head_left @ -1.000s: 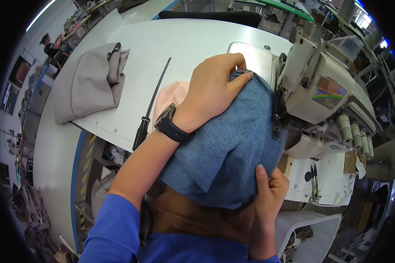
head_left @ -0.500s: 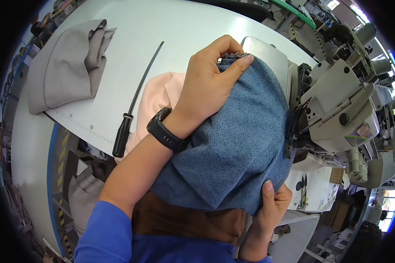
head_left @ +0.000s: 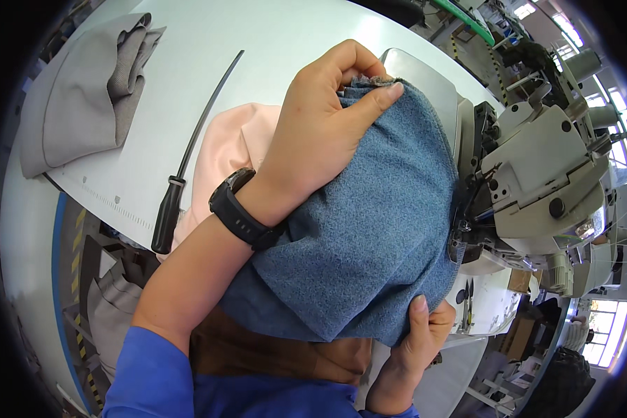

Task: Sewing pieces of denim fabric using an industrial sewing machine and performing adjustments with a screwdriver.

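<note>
A blue denim-like fabric piece (head_left: 369, 230) spreads across the middle, its right edge lying under the presser foot of a sewing machine (head_left: 536, 188). At its far end my left hand (head_left: 327, 115) pinches the edge between thumb and fingers, and a black watch sits on that wrist. Nearer to me, my right hand (head_left: 425, 334) grips the lower right edge, thumb on top and fingers beneath the cloth. Pink fabric (head_left: 226, 143) shows from under the left forearm and the blue piece.
A long screwdriver (head_left: 171, 202) with a black handle lies left of the pink fabric. Folded grey fabric (head_left: 83, 97) rests on the white table (head_left: 188, 42) at the far left. Small scissors (head_left: 469, 303) lie on the white surface below the machine. More grey cloth (head_left: 115, 306) hangs below the table edge.
The view has shifted slightly, so the table things appear further left. Both hands keep their grips, and the blue fabric stays under the machine's foot with little visible movement.
</note>
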